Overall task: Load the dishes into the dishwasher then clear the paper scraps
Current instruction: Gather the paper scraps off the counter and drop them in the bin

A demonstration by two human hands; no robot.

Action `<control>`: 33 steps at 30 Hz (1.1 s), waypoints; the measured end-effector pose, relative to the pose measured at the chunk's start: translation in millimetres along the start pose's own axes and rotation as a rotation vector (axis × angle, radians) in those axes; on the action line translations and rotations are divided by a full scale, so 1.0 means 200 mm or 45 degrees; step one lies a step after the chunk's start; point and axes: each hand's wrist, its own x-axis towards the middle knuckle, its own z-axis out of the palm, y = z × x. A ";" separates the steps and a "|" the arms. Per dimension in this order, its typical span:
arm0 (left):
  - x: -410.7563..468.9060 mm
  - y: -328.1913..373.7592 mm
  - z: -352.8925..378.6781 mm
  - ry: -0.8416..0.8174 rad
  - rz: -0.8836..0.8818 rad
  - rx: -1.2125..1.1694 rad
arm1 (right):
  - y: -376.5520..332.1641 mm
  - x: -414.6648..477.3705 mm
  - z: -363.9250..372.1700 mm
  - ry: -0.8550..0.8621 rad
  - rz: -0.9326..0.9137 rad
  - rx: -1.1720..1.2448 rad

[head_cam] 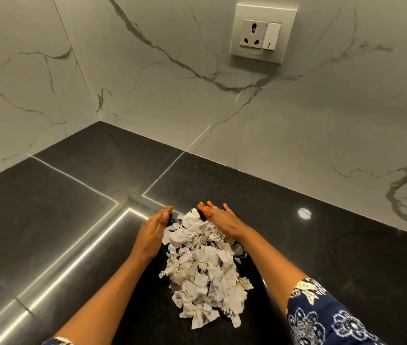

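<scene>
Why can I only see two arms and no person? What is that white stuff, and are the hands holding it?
The camera sits on the person's head and looks down, so you see only their arms, as if through their eyes. There is just this one picture. The white stuff is a pile of torn paper scraps on a shiny black counter. The left hand is at the pile's left side, and the right hand is at its far right end. Both have straight fingers and neither holds anything. On the marble wall behind is a socket with a switch.
</scene>
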 end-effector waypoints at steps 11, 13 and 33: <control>-0.18 0.06 0.00 -0.122 -0.097 -0.063 | -0.02 -0.42 -0.01 0.506 0.042 0.397; -0.36 0.07 0.01 -0.002 -0.147 -0.180 | -0.01 -0.61 0.13 0.777 0.058 0.370; -0.32 0.14 0.30 0.135 -0.139 -0.186 | -0.18 -0.36 0.45 0.876 0.187 0.620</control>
